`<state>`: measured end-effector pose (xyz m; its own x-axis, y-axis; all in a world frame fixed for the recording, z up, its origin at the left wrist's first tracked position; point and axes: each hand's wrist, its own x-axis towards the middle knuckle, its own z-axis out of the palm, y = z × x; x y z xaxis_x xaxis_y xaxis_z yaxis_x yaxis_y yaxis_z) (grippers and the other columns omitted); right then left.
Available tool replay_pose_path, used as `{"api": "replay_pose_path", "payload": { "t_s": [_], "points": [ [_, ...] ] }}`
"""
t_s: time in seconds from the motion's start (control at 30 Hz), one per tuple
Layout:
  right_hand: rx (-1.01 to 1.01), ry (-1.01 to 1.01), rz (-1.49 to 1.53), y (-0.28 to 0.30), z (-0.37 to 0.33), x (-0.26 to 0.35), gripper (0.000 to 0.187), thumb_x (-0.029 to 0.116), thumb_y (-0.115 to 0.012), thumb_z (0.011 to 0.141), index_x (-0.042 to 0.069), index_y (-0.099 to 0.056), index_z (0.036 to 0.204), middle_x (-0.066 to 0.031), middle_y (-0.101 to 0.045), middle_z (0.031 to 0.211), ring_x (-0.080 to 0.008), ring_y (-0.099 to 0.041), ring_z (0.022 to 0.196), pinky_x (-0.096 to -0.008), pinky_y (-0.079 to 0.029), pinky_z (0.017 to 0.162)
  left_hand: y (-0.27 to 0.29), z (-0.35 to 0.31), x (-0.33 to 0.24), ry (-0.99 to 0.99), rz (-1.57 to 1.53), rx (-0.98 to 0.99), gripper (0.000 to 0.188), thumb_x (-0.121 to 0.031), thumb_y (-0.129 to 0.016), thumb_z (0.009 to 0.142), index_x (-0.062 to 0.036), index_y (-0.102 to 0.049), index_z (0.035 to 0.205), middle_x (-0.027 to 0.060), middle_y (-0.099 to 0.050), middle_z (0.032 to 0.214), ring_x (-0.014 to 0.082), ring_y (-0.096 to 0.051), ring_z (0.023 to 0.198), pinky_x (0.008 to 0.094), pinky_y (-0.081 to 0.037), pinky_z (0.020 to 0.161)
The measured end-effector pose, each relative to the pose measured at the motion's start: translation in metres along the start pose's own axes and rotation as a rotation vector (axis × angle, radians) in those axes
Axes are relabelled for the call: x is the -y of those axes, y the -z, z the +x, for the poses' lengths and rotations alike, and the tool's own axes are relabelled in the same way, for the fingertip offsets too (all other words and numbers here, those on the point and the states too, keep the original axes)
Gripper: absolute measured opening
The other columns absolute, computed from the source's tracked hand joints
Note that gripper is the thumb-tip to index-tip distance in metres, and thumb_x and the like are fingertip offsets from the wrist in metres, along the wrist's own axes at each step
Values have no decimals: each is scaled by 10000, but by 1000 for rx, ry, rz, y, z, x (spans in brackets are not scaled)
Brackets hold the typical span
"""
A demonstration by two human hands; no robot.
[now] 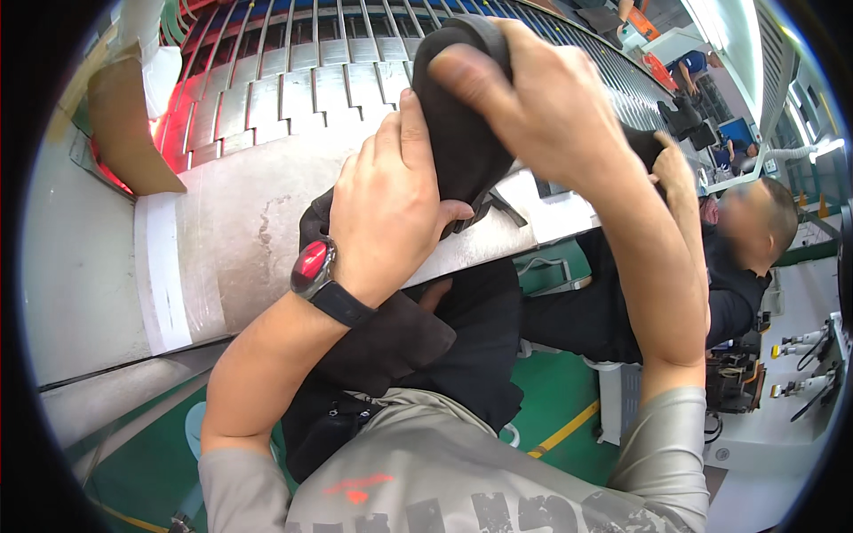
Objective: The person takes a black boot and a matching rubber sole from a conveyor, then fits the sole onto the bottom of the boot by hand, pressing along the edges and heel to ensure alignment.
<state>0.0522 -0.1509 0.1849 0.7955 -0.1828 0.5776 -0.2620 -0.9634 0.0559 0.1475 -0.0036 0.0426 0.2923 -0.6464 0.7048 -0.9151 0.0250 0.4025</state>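
Observation:
A black shoe (458,133) is tilted up over the pale worktop, its rounded end pointing away from me. My left hand (382,200) presses against its left side, thumb at the lower end and fingers stretched up along it. From the upper right, my right hand (551,102) grips the rounded end, fingers wrapped over the far edge. Its thumb lies on the dark surface and is smeared by motion. More black material (313,218) shows behind my left wrist. A dark brown soft piece (391,342) lies over my lap, below the worktop edge.
Beyond the pale worktop (240,231) runs a metal roller conveyor (293,89), lit red at its left end. A cardboard flap (133,124) stands at the left. Close on my right, a co-worker (746,258) in dark clothes reaches a hand (675,173) to another dark item.

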Motion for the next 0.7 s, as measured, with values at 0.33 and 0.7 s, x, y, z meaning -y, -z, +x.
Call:
{"api": "replay_pose_path", "payload": {
  "t_s": [0.33,0.7],
  "points": [
    [-266,263,699,46,-80,35,845,180,-974,704,-149,-597,1385,-253,-730,1261,-281,-733,1146,-393,-561,1031,100,13,30,879,-1076,538,697,-514,-560,1122,20,-489,1564,166,-676,1427,207,-652,1301,389,-524,1091],
    [-4,-299,1358,-59,-205,13,732,162,-826,928,-76,-518,1548,-239,-630,1493,-307,-591,1424,-427,-438,1211,150,71,3,65,-6,494,817,-438,-961,741,101,-675,1286,169,-776,1179,219,-742,1052,366,-566,953]
  ]
}}
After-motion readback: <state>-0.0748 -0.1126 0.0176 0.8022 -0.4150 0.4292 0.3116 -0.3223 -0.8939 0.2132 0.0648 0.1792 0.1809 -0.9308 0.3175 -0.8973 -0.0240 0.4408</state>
